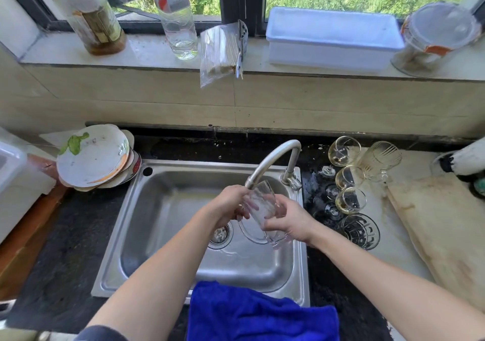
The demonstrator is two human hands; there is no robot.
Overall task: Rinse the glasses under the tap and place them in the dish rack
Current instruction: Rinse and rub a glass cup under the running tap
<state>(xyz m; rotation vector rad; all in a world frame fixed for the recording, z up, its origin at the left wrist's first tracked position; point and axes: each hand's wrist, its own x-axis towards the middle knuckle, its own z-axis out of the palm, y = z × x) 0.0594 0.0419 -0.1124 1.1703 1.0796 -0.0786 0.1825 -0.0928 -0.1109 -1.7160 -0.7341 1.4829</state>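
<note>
A tall clear glass (262, 207) is tilted with its mouth right under the spout of the curved metal tap (273, 157), over the steel sink (168, 209). My left hand (231, 204) grips the glass on its left side near the mouth. My right hand (286, 220) wraps its lower part from the right. Water runs in the sink below. Several more glasses stand on the counter to the right of the sink: small stemmed ones (350, 200), a ribbed glass (380, 161) and a patterned upturned one (360, 232). No dish rack is in view.
A stack of dirty plates (94, 154) leans at the sink's left rear corner. A blue cloth (259, 314) hangs over the sink's front edge. Bottles (89, 12), a bag of sticks (220, 52), a white box (333, 39) and a jar (433, 39) line the windowsill. A worn board (446, 230) lies at right.
</note>
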